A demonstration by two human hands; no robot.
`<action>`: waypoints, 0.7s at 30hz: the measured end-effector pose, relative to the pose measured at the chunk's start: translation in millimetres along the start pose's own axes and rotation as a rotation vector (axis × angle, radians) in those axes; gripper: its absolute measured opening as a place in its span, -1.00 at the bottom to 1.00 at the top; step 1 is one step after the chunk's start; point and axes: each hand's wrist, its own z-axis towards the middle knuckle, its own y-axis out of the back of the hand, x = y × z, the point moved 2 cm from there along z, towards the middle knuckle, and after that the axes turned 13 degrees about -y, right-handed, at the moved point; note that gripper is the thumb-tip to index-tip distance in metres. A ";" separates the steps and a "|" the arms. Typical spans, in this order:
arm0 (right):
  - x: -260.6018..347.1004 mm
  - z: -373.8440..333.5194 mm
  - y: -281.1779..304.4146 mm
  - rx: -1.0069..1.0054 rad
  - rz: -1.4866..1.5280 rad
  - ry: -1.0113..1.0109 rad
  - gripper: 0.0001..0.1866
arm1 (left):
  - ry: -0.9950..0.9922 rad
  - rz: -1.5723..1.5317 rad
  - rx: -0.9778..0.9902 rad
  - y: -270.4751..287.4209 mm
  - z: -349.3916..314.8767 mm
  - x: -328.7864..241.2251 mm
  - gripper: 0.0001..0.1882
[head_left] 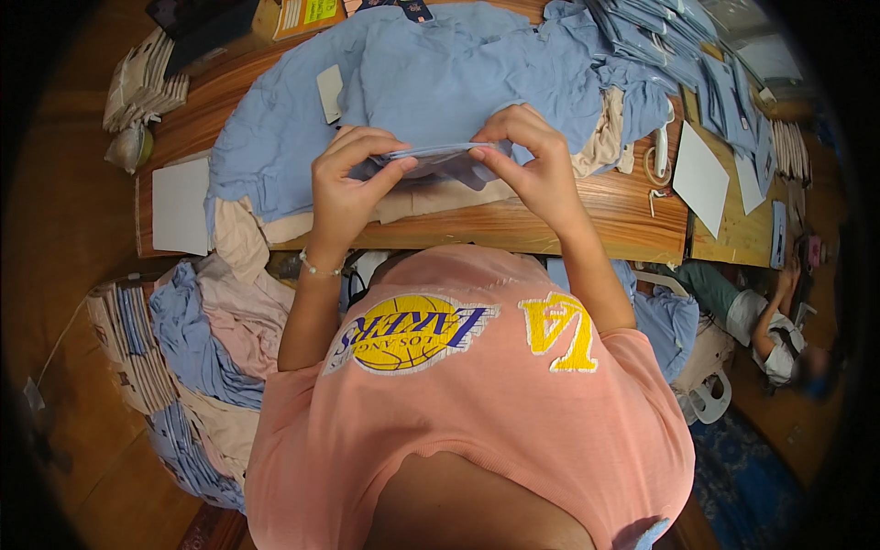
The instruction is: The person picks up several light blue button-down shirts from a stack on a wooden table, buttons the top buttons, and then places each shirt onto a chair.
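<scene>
Between my hands, just above the near side of the table, a light blue garment (433, 150) has its edge stretched into a flat, narrow fold. My left hand (356, 172) pinches the fold's left end between thumb and fingers. At the right end, my right hand (532, 158) grips it the same way. Behind them spreads a wide heap of light blue cloth (284, 110), wrinkled and partly overlapping. Cream cloth (431, 200) shows beneath it along the near side. A small pale card (330, 92) lies on the blue heap beyond my left hand.
White boards lie on the table at left (181, 206) and right (702, 179). Folded blue garments (632, 41) are piled far right; beige bundles (142, 87) stand far left. Loose clothes (206, 330) fill the space below the table's left side. Another person (779, 330) is at far right.
</scene>
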 end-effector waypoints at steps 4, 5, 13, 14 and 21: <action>-2.6 -1.1 -2.0 -0.033 -0.111 0.043 -0.91 | 0.150 -0.114 -0.066 -5.9 -3.3 4.1 -0.90; -2.2 -1.1 -2.4 -0.036 -0.118 0.048 -0.90 | 0.186 -0.135 -0.064 -6.7 -4.6 5.5 -0.89; -7.4 -2.2 -4.4 -0.029 -0.014 -0.045 -0.90 | 0.199 -0.204 -0.104 -10.1 -6.7 13.2 -0.90; -7.5 -2.5 -4.3 -0.027 -0.010 -0.045 -0.89 | 0.186 -0.209 -0.107 -10.0 -6.7 13.8 -0.90; -5.3 -2.4 -4.0 -0.057 -0.061 -0.029 -0.90 | 0.149 -0.207 -0.116 -9.6 -4.9 15.5 -0.89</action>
